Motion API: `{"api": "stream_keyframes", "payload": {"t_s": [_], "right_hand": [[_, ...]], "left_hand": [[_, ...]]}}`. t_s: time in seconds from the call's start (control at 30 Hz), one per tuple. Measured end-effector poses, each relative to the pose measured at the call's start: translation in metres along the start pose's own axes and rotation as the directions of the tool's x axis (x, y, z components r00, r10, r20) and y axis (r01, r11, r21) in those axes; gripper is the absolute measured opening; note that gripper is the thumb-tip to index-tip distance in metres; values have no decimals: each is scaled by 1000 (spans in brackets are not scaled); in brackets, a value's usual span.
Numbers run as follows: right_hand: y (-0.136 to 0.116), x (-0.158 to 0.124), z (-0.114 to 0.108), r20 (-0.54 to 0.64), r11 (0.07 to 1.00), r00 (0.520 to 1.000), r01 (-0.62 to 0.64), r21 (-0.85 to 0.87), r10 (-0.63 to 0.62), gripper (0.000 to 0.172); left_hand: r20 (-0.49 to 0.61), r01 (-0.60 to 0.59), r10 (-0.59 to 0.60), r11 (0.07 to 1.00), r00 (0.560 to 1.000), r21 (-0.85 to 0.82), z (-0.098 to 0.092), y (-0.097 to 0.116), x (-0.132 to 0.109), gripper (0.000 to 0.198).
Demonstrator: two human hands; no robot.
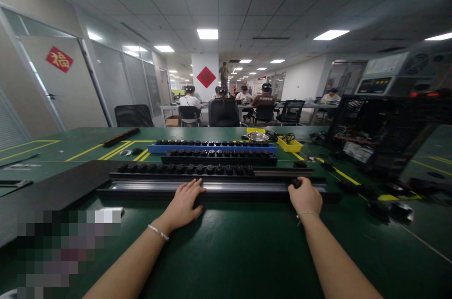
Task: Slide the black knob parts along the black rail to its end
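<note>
A long metal channel with a shiny inner strip point(141, 186) and dark edges lies crosswise on the green table. My left hand point(183, 202) rests on its middle, palm down, fingers stretched out over the strip. Near the channel's right end, my right hand point(306, 195) is closed around a small black block point(294, 183), which is partly covered by the fingers. Just behind lies a dark rail point(116, 175) carrying a row of black blocks point(190, 168). Farther back are a shorter black rail point(219, 160) and a blue rail point(212, 149), both with similar rows on them.
A dark flat panel point(52, 186) lies to the left, beside a pixelated patch. Yellow trays point(290, 145) and a metal bowl point(257, 137) stand behind the rails. An opened computer case point(367, 125) and loose black parts occupy the right. Several people sit at desks beyond.
</note>
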State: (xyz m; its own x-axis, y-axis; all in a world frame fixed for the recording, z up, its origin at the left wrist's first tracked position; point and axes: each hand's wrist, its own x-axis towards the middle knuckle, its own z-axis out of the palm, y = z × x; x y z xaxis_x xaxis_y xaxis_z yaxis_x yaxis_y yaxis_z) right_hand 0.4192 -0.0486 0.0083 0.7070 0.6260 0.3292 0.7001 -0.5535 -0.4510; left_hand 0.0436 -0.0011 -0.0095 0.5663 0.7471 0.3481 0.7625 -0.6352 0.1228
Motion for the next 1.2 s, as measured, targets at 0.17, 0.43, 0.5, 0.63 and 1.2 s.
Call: {"api": "stream_keyframes", "payload": {"t_s": [0.17, 0.43, 0.5, 0.63, 1.2], "right_hand": [[2, 1, -1, 0, 1000, 1000, -19, -3, 19, 42], [5, 5, -3, 24, 1000, 999, -23, -13, 24, 41], [6, 7, -4, 38, 1000, 999, -17, -23, 18, 41], [8, 10, -6, 72, 999, 997, 25, -47, -21, 41], [12, 9, -2, 17, 996, 999, 50, -70, -49, 40]], "left_hand": [[10, 10, -10, 1000, 1000, -3, -2, 2, 0, 50], [14, 15, -15, 1000, 1000, 1, -3, 3, 0, 50], [10, 12, -12, 1000, 1000, 3, -2, 2, 0, 50], [4, 3, -3, 1000, 1000, 1, -2, 2, -1, 50], [22, 14, -14, 1000, 1000, 9, -4, 3, 0, 50]]}}
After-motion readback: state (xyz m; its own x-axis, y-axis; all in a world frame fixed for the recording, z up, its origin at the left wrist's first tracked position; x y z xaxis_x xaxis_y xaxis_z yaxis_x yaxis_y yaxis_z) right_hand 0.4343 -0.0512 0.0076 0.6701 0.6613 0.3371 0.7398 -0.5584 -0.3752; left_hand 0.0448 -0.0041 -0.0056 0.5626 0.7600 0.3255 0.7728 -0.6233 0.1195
